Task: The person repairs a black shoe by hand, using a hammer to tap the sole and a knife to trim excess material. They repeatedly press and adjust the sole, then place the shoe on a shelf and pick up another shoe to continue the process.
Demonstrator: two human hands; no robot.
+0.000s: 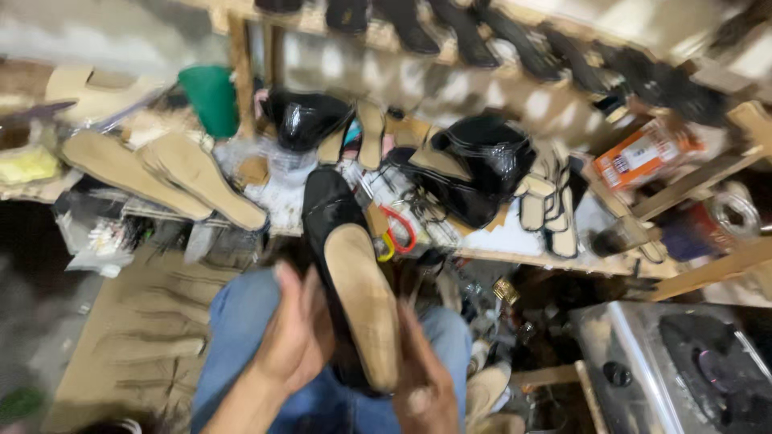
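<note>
Black flat shoe (pixel 354 281) held sole-up over the blue-jeaned lap (pixel 241 321), long axis running away from the body, toe seemingly pointed at the workbench (pixel 515 241), cupped by left hand (pixel 297 337), gripped by right hand (pixel 422 378).

Bare hands (pixel 301 337), no sleeves; blue jeans (pixel 241 321).
</note>
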